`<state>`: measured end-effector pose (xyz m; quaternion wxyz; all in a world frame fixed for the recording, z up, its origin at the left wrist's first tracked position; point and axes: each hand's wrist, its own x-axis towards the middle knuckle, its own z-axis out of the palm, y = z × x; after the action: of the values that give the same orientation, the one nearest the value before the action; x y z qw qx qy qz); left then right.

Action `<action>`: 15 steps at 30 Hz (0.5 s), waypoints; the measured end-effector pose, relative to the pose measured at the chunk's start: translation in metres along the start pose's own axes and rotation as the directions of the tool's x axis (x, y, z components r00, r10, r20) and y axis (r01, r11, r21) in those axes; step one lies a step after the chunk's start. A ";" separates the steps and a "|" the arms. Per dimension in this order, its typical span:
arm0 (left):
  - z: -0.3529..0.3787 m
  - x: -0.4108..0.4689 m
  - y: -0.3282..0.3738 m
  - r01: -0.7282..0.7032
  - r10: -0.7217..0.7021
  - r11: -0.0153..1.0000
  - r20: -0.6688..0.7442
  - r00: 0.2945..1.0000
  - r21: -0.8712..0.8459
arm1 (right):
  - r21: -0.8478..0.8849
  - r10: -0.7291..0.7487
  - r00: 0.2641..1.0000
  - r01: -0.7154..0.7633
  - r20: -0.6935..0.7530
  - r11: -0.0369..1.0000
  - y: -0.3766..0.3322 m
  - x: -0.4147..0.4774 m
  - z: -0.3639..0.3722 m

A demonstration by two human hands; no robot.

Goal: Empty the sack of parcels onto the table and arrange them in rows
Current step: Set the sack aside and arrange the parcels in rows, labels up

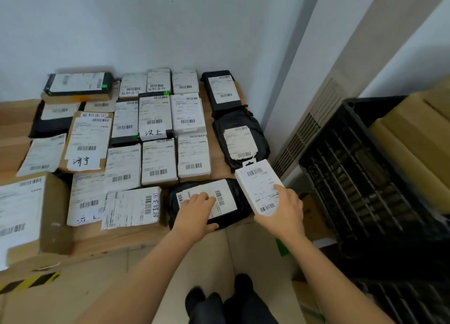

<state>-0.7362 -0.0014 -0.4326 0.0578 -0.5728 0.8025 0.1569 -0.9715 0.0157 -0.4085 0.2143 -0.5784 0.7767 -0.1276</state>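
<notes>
While rows of labelled parcels [158, 158] are lying on the table [117, 238] to the left of and beyond the left hand [197, 212], that hand is gripping a black bag [241, 201] at its near edge, fingers lying on its white label and thumb curling against the edge. Just to its right, the right hand [285, 209] is holding a white box [258, 182], clamped around its near end, the box overlapping the bag's right end. Farther right of that hand, a black crate [365, 177] is standing beside the table.
</notes>
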 end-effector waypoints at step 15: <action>0.013 0.002 0.011 0.206 -0.206 0.978 -0.021 0.978 0.020 | -0.254 -0.249 0.919 0.330 0.305 0.909 0.045 0.063 -0.019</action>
<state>-0.7483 0.0038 -0.4432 0.0727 -0.6535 0.7410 0.1358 -1.0340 -0.0320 -0.4234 0.2046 -0.7255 0.6558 0.0399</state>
